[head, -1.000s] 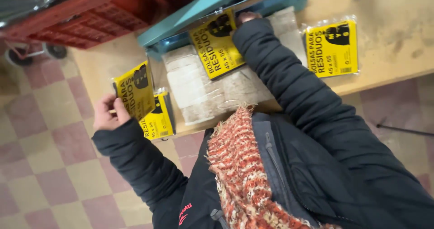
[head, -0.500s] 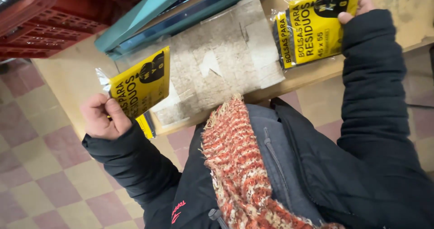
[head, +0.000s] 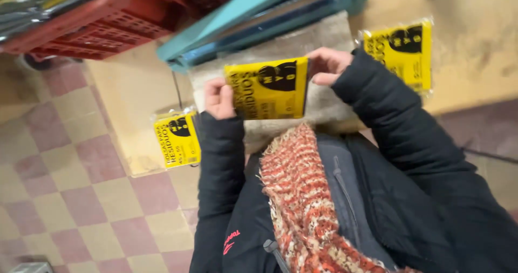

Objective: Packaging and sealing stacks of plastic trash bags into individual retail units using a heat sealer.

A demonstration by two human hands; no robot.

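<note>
Both hands hold one flat yellow bag packet [head: 268,88] with black print, level over a worn grey mat [head: 318,46] on the wooden table [head: 135,95]. My left hand [head: 219,98] grips the packet's left edge. My right hand [head: 327,66] pinches its right edge. A second yellow packet [head: 177,138] lies near the table's front left corner. A third yellow packet [head: 402,52] lies on the table to the right, past my right sleeve.
A teal metal machine [head: 259,14] stands behind the mat. Red plastic crates [head: 102,19] sit at the upper left beyond the table. Pink and cream checkered floor tiles [head: 70,197] lie below left. My dark jacket and red knitted scarf [head: 307,208] fill the lower middle.
My left hand carried its packet from the left to the middle over the mat. My right hand left the packet at the right and came in to take the held packet's right edge.
</note>
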